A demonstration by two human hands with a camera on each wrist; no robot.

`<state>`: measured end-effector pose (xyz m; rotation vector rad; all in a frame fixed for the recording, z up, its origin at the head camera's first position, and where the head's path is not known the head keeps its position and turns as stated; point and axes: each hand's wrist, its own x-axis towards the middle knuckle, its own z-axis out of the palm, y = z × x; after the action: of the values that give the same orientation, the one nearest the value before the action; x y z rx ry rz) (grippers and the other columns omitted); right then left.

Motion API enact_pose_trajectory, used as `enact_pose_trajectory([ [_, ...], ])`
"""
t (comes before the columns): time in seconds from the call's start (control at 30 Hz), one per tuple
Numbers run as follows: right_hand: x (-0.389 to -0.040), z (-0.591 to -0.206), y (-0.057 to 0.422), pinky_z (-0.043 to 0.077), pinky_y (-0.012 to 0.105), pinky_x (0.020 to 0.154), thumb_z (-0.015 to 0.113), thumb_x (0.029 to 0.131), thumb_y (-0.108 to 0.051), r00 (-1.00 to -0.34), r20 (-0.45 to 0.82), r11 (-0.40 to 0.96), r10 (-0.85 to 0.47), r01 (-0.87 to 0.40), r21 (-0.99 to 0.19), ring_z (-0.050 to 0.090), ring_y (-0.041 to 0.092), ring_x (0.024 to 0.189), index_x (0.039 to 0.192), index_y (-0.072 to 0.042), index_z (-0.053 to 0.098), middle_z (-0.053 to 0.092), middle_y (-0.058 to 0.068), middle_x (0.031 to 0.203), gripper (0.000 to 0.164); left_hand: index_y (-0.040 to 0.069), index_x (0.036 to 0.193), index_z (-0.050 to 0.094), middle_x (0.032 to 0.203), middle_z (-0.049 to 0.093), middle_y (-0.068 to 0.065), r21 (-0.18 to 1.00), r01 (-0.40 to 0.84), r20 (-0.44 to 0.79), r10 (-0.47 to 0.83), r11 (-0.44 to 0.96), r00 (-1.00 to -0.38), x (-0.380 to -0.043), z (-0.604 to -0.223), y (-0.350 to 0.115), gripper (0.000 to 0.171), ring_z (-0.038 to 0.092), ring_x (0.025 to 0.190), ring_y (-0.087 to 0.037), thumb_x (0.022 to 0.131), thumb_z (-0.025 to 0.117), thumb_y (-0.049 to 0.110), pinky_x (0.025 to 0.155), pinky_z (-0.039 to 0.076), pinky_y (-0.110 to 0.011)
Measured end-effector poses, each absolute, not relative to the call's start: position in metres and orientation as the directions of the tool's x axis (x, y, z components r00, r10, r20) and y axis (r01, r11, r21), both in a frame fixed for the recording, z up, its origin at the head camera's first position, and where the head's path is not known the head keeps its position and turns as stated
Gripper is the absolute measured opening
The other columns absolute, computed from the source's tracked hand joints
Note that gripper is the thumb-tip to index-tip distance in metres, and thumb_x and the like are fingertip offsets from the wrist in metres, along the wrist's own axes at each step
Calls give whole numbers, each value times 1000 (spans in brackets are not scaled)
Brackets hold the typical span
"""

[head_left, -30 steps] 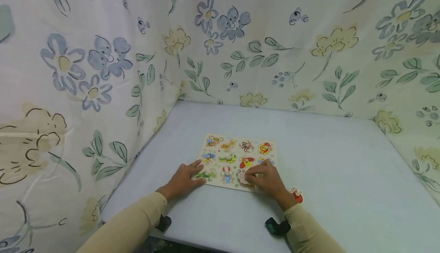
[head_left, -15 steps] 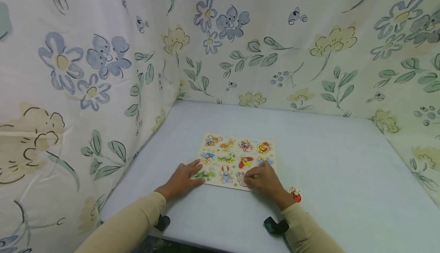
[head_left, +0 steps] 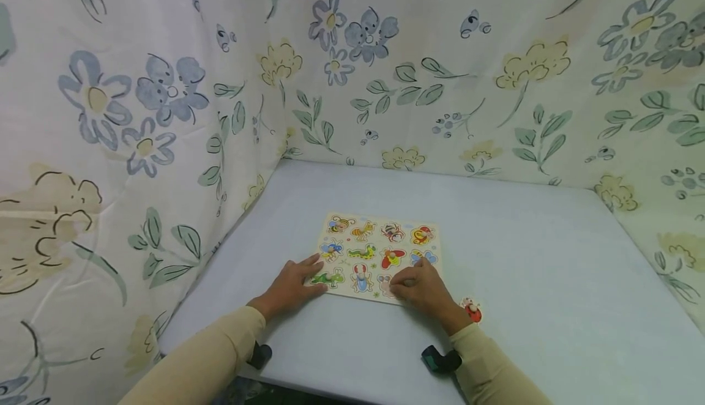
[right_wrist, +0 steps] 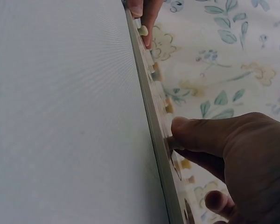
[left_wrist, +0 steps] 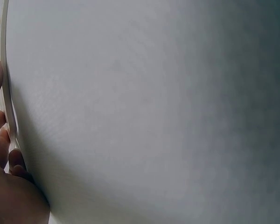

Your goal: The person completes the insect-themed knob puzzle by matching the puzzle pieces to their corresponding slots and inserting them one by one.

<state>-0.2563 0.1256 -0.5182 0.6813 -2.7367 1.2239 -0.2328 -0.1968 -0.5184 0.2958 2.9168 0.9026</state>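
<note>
A wooden insect peg puzzle board (head_left: 349,267) lies on the white table, with several colourful knobbed pieces in its cut-outs. My left hand (head_left: 292,286) rests at the board's left edge, thumb and fingers spread over its lower left corner. At the bottom row, my right hand (head_left: 421,289) pinches the knob (right_wrist: 173,143) of a pinkish puzzle piece (head_left: 384,284) between thumb and forefinger. That piece sits at the board's surface, partly covered by the hand; whether it is fully seated I cannot tell. A red ladybird piece (head_left: 472,311) lies on the table beside my right wrist.
Floral curtains (head_left: 407,87) stand behind and to the left of the white table (head_left: 523,240). A dark device (head_left: 440,360) is at the right wrist, another (head_left: 260,356) at the left. The table's front edge runs below the forearms.
The pinkish piece, tilted over the board a second ago, now lies lower and flatter in the bottom row, still pinched by my right hand. The left hand stays in place.
</note>
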Motion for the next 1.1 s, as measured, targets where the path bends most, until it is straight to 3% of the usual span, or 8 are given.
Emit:
enact_pose_trajectory([
  [0.23, -255, -516, 129, 36, 35, 65, 82, 77, -20, -916, 225, 586, -333, -388, -711, 41, 16, 80, 82, -26, 78, 56, -10, 80, 9, 15, 139, 54, 150, 37, 7, 565, 156, -22, 204, 810, -979, -233, -522, -198, 66, 38, 90, -15, 84, 72, 47, 78, 35, -34],
  [0.5, -251, -502, 148, 40, 36, 65, 81, 78, -17, -903, 309, 523, -298, -425, -739, 47, 20, 82, 92, -15, 79, 65, -8, 85, 14, 14, 139, 53, 151, 36, 6, 565, 166, -20, 214, 809, -977, -233, -520, -198, 66, 39, 91, -15, 85, 71, 47, 79, 35, -35],
  [0.77, -236, -499, 175, 38, 38, 66, 82, 79, -21, -947, 243, 559, -208, -319, -765, 49, 25, 86, 94, -15, 79, 61, 1, 88, 17, 14, 140, 52, 151, 36, 6, 558, 174, -19, 222, 811, -975, -233, -516, -197, 66, 38, 90, -15, 85, 71, 46, 78, 35, -34],
  [1.1, -219, -500, 210, 39, 37, 66, 81, 79, -15, -939, 306, 621, -157, -335, -708, 49, 25, 87, 95, -13, 78, 66, -2, 90, 17, 12, 139, 53, 151, 37, 3, 565, 189, -14, 238, 803, -971, -231, -513, -198, 65, 39, 90, -16, 85, 72, 43, 78, 35, -35],
])
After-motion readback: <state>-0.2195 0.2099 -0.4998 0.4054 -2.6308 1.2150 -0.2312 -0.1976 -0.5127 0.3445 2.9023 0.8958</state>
